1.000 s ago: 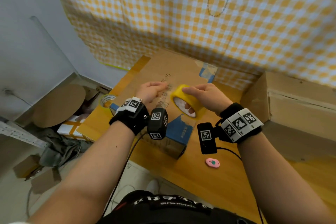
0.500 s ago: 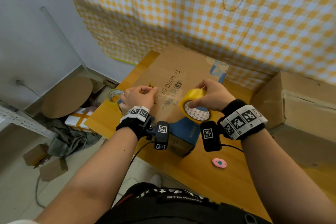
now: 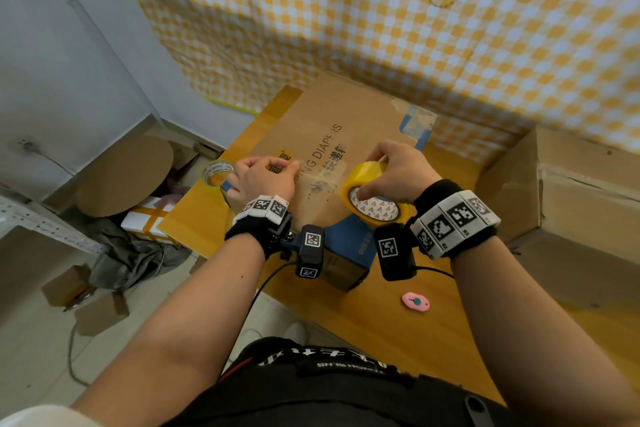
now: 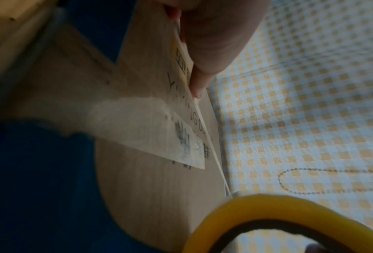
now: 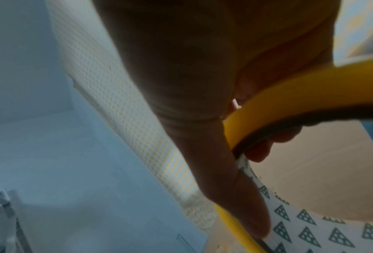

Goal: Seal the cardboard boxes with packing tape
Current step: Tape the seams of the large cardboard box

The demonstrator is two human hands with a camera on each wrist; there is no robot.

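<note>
A flat-topped cardboard box (image 3: 332, 121) printed "DIAPERS" lies on the wooden table (image 3: 433, 333). My right hand (image 3: 379, 172) grips a yellow tape roll (image 3: 372, 196) over the box's near end, thumb in the patterned core (image 5: 311, 220), fingers over the yellow rim (image 5: 289, 89). My left hand (image 3: 282, 168) pinches the free end of the clear tape strip (image 3: 322, 180) stretched leftward from the roll just above the box top. In the left wrist view the fingers (image 4: 202, 68) hold the strip (image 4: 207, 137) edge-on over the box (image 4: 155, 179), with the roll (image 4: 246, 210) at the bottom.
A second, clear tape roll (image 3: 214, 173) sits at the table's left edge by my left hand. A small pink cutter (image 3: 415, 302) lies on the table near me. A larger cardboard box (image 3: 571, 204) stands at the right. A checked curtain (image 3: 381, 10) hangs behind; boxes and cloth litter the floor (image 3: 104, 253).
My hands have drawn apart: the left one has pulled the tape end leftward across the box top while the right keeps the roll, so the strip between them is longer.
</note>
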